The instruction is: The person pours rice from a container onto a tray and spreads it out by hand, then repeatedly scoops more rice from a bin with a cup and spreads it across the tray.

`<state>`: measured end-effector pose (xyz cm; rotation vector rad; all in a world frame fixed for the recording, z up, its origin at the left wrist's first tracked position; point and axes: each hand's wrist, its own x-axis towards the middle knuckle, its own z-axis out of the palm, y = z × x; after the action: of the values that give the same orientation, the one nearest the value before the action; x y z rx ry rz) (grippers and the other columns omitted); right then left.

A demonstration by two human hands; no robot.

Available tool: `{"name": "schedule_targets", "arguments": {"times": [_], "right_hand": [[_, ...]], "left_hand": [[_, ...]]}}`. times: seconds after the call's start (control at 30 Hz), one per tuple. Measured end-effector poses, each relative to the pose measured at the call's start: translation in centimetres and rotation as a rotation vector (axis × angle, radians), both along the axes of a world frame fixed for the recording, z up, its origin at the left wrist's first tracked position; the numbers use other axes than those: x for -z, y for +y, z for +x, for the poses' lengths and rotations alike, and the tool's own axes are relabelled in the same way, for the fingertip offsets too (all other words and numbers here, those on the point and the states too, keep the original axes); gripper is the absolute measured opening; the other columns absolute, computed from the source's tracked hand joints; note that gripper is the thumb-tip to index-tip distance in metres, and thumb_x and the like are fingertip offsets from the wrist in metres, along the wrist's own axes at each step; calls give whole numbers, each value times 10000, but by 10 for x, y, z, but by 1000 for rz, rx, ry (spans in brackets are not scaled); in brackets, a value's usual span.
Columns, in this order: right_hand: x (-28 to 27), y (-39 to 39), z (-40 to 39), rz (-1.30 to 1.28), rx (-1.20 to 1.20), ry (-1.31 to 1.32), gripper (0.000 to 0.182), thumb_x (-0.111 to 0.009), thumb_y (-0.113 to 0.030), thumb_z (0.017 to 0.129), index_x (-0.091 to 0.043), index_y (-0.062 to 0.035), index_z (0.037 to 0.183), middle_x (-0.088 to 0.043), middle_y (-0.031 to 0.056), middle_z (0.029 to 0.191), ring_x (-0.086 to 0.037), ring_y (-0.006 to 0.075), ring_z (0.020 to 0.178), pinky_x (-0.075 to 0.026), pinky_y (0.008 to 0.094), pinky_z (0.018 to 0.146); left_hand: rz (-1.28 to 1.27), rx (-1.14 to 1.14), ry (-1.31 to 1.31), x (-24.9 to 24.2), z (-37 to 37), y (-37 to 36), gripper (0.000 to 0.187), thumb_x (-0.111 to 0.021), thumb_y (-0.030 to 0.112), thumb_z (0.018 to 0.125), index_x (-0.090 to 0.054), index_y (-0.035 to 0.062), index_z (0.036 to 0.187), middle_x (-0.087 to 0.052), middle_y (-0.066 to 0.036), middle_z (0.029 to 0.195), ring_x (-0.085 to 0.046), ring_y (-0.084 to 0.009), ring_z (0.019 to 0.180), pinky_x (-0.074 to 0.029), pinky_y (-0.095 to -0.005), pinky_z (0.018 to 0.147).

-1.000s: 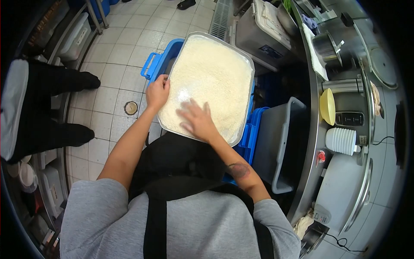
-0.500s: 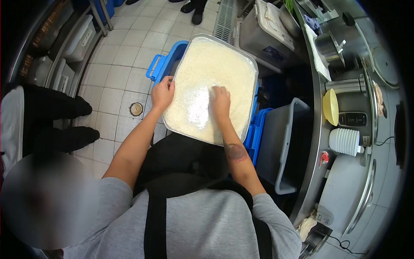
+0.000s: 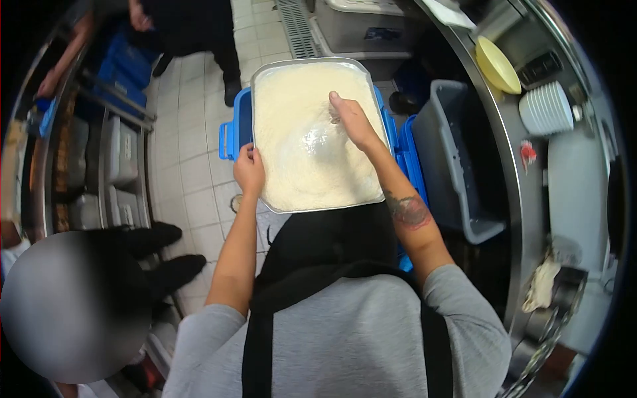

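A large metal tray [image 3: 312, 210] holds a wide layer of pale, fine crumb-like material [image 3: 292, 99]. A shiny patch shows near its middle. My left hand [image 3: 249, 174] is closed on the tray's left rim, fingers curled over the edge. Over the right half of the tray is my right hand [image 3: 355, 123], its thumb side up and its fingertips at the crumbs. The lower fingers are partly hidden, so their grip cannot be made out. Beneath the tray stands a blue crate [image 3: 245, 113], its handle sticking out at left.
To my right, a grey bin [image 3: 446, 132] stands by a steel counter bearing a yellow bowl [image 3: 497, 65] and stacked white bowls [image 3: 546, 109]. On the left are shelves with a lidded container [image 3: 121, 151]. One person [image 3: 192, 30] stands ahead; another's legs [image 3: 166, 259] are close at left.
My right hand has shifted, turning thumb side up. The shiny patch looks smaller and the crumbs lie differently. My view has turned, and a person ahead shows more fully.
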<state>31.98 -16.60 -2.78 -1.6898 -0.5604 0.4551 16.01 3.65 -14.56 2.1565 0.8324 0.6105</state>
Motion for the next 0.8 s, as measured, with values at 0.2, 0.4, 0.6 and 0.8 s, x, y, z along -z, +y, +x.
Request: {"name": "schedule_targets", "arguments": {"times": [0.2, 0.4, 0.6, 0.8], "right_hand": [[24, -42, -8, -2, -239, -215, 411, -499, -435, 924, -611, -59, 1043, -546, 119, 1189, -463, 281, 1150, -360, 454, 985], [70, -84, -74, -743, -178, -547, 792, -681, -556, 720, -417, -204, 1379, -229, 158, 1501, -139, 415, 1394, -191, 678, 1032], [79, -61, -72, -559, -395, -711, 729, -712, -475, 711, -443, -268, 1357, -253, 92, 1500, -165, 362, 1402, -241, 678, 1022], [100, 0, -17, -557, -81, -666, 506, -658, -383, 800, -528, -259, 1273, -381, 63, 1432, -260, 292, 1372, -310, 627, 1008]], "left_hand": [[-8, -38, 8, 3, 1, 1, 222, -579, 204, 867, -643, 57, 1020, -660, -105, 712, -623, -255, 622, -468, -371, 594], [10, -32, 11, -1, 1, -2, 207, -571, 169, 877, -643, 18, 999, -666, -83, 722, -601, -162, 609, -461, -309, 584], [-54, -26, 12, -8, 1, -5, 217, -574, 166, 872, -635, 12, 1014, -682, -107, 762, -632, -178, 657, -483, -317, 623], [7, -42, -24, -4, 1, -5, 214, -585, 199, 865, -640, 46, 1005, -666, -89, 700, -614, -208, 589, -466, -349, 579]]}}
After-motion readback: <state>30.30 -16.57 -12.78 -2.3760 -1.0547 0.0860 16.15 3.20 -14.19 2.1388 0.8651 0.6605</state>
